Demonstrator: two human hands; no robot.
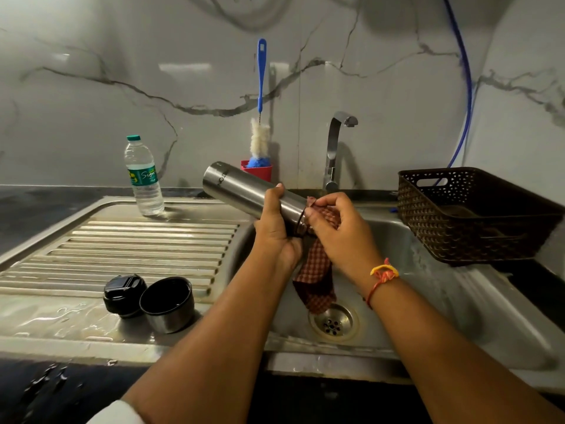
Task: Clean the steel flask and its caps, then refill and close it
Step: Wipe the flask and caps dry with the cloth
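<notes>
The steel flask (244, 191) is held in the air above the left part of the sink basin (428, 289), clear of its walls. Its mouth end is hidden: the right hand (339, 234) and a red checked cloth (316, 280) cover it, so whether cloth goes inside the opening cannot be told. The long axis is tilted, with the closed base pointing up and left toward the marble wall and the mouth end lower, toward the person. The left hand (275, 231) grips the flask from below near the mouth end, fingers wrapped round the body. The right hand pinches the cloth against the flask's rim; the rest of the cloth hangs down to just above the drain (333, 323). On the wet front edge of the ribbed drainboard (122, 249) stand the black inner cap (123, 295) and the steel outer cap (168, 304), open side up, touching or nearly touching each other. A water bottle (143, 175) stands at the drainboard's far edge, well apart from the caps. Behind the flask a red cup (260, 172) holds a blue-handled bottle brush (260, 102); the flask's base partly hides the cup. The tap (334, 151) rises behind the hands. A dark woven basket (477, 215) overhangs the basin's right rim, its right side cut off by the frame edge.
</notes>
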